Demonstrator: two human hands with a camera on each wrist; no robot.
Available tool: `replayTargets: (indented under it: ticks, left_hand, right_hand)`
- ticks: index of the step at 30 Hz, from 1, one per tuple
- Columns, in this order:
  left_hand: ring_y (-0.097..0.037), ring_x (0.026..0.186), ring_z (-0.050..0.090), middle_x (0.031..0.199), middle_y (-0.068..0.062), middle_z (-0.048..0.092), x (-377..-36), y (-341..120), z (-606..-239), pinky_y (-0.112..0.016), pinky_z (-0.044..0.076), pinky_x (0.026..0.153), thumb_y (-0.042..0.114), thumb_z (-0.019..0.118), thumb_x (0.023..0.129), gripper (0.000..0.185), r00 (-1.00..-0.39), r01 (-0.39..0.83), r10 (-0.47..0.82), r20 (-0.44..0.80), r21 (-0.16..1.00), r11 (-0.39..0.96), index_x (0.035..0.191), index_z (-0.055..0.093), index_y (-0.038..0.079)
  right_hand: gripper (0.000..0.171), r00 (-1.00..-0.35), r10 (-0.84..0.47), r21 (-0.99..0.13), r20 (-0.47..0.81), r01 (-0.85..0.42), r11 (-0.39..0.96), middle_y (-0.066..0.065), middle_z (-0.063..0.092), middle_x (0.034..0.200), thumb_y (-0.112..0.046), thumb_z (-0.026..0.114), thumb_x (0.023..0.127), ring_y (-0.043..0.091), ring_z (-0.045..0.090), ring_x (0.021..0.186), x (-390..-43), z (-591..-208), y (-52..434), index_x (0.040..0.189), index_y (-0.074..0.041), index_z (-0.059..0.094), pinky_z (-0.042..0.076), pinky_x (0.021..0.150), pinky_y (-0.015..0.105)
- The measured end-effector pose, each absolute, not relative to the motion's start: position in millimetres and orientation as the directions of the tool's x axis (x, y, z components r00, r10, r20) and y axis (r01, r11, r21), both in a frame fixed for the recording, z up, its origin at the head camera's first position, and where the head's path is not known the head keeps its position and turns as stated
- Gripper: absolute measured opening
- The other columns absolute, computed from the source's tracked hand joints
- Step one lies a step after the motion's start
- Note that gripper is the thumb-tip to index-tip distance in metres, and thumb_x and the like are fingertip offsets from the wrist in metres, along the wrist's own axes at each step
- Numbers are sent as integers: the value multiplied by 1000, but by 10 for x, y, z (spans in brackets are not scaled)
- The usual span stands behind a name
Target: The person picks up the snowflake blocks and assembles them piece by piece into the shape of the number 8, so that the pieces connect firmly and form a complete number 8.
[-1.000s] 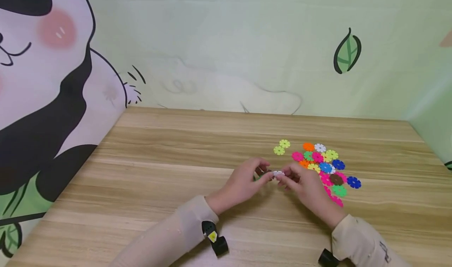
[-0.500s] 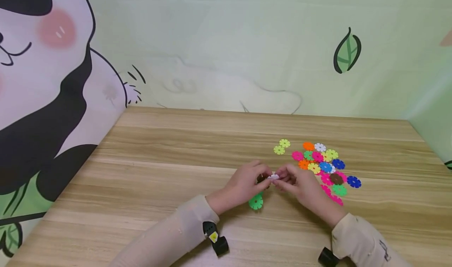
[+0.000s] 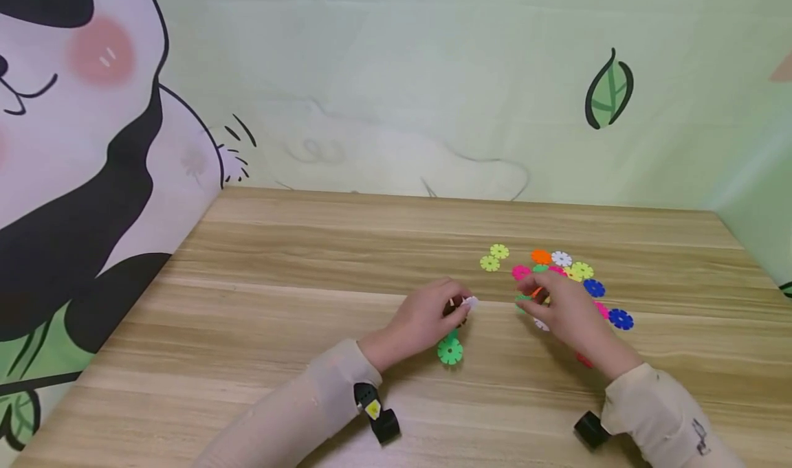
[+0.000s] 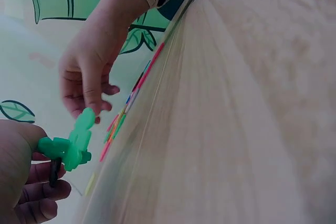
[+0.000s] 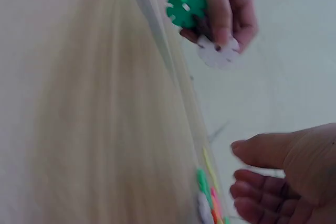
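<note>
In the head view my left hand (image 3: 427, 317) pinches a white notched snowflake disc (image 5: 218, 53) between thumb and fingers. Linked to it is a small chain of pieces: a dark brown disc (image 4: 54, 171), seen nearly edge-on, and green discs (image 3: 450, 351) hanging below the palm. The right wrist view shows the thumb pressed on the white disc's face. My right hand (image 3: 566, 310) hovers over the left side of the loose pile, thumb and fingers apart and slightly bent, holding nothing. A loose green disc (image 3: 523, 304) lies by its fingertips, and a white disc (image 3: 541, 324) is partly under the hand.
Several loose discs are scattered on the wooden table (image 3: 278, 330), including a dark blue disc (image 3: 621, 319) to the right and an orange disc (image 3: 541, 256) at the back. Two yellow-green discs (image 3: 495, 257) lie apart on the left. A painted wall (image 3: 383, 97) stands behind the table.
My right hand has let go of the white disc and moved right, over the pile. The left hand stays in place with the chain, whose green end now hangs in view.
</note>
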State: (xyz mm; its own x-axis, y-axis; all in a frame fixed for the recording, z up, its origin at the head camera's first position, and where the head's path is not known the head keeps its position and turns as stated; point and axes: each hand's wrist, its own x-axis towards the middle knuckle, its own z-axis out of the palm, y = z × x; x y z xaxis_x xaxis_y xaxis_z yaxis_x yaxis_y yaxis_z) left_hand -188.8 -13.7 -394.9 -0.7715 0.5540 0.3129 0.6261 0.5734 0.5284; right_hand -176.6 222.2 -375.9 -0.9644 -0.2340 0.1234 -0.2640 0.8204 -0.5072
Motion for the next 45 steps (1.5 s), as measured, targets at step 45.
replayTargets:
  ticks: [45]
  left_hand:
    - [-10,78,62,87,-1,68,-1901,-137,-3983,-22,52,71,20,62,94,13,-735,677,581,350,433,595,96,69,9]
  right_hand:
    - [23,-969,-248,-804,-21,-131,580,9,61,71,-16,61,94,13,57,56,-1801,-3808,2259,108,2,58,51,50,26]
